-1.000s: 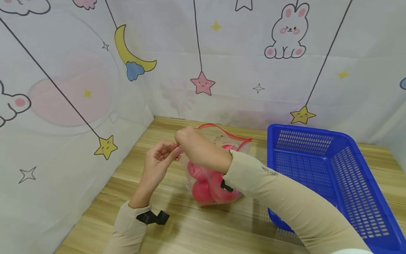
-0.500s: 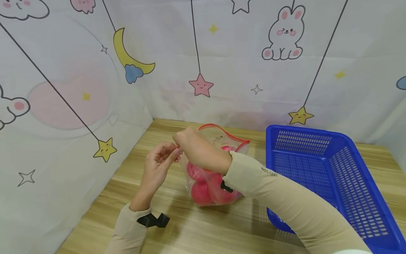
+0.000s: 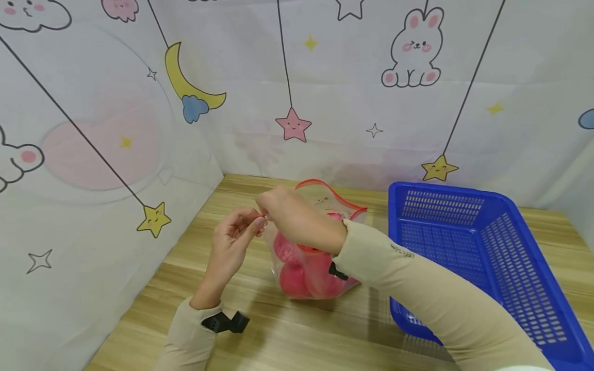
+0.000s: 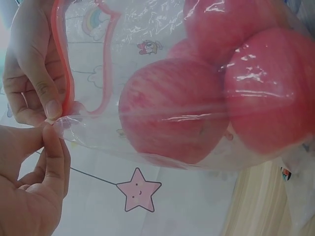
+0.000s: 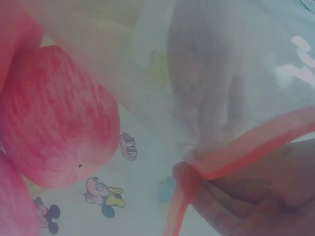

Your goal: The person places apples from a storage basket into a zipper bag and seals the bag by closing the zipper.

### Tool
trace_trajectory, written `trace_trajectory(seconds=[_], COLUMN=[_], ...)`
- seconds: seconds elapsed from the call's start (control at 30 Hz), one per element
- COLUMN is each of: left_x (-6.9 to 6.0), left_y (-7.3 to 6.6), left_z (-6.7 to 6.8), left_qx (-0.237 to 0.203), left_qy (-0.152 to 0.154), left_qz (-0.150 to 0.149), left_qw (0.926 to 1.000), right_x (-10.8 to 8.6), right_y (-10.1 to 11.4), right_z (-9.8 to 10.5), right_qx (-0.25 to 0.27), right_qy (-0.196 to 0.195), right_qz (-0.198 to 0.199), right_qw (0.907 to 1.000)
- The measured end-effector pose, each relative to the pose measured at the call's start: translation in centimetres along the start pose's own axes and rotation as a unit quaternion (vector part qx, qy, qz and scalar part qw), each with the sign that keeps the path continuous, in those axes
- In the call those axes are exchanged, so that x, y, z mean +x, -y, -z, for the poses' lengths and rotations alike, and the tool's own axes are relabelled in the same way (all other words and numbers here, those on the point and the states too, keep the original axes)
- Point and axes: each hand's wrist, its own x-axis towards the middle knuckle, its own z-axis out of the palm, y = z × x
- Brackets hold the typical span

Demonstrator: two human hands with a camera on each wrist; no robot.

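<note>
Together, the left hand [image 3: 229,239] and, as far as the hazy wrist view shows, the right hand [image 3: 297,214] are pinching a clear bag [image 3: 330,200] at ten o'clock on its red rim. Holding apples [image 3: 293,281], it is standing on the tabletop [image 3: 287,337]; a blue basket [image 3: 441,250] is sitting at three o'clock.

Right sleeve [image 3: 396,263] | shifted slightly toward blue basket [image 3: 394,226] | red bag rim [image 3: 340,197] | nudged likewise

- We have a blue perforated basket [image 3: 441,247] at right in the head view, sitting on the bench [image 3: 297,335].
- Bench top: light wood grain.
- We see white printed sheeting [image 3: 343,103] behind and at left.
- Prints we can read: yellow crescent moon [image 3: 178,77], blue cloud [image 3: 195,108] against it, smiling pink star [image 3: 293,125], winking rabbit [image 3: 416,51].
</note>
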Motion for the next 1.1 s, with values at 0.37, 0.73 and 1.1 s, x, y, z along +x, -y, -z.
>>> trace_trajectory(seconds=[0.37, 0.73, 1.1], left_x=[0.03, 0.07, 0.13], left_y=[-0.12, -0.24, -0.77], left_z=[-0.23, -0.13, 0.03], left_qx=[0.016, 0.019, 0.058], left_qy=[-0.011, -0.013, -0.014], left_qz=[-0.009, -0.005, 0.000], left_qw=[0.9998, 0.9997, 0.9982], right_x=[-0.29, -0.61, -0.97], right_y=[-0.63, -0.87, -0.64], right_z=[0.18, 0.61, 0.60], right_qx=[0.023, 0.032, 0.053], right_qy=[-0.005, 0.004, -0.002], right_qz=[-0.018, -0.026, -0.013], right_qw=[0.9996, 0.9991, 0.9985])
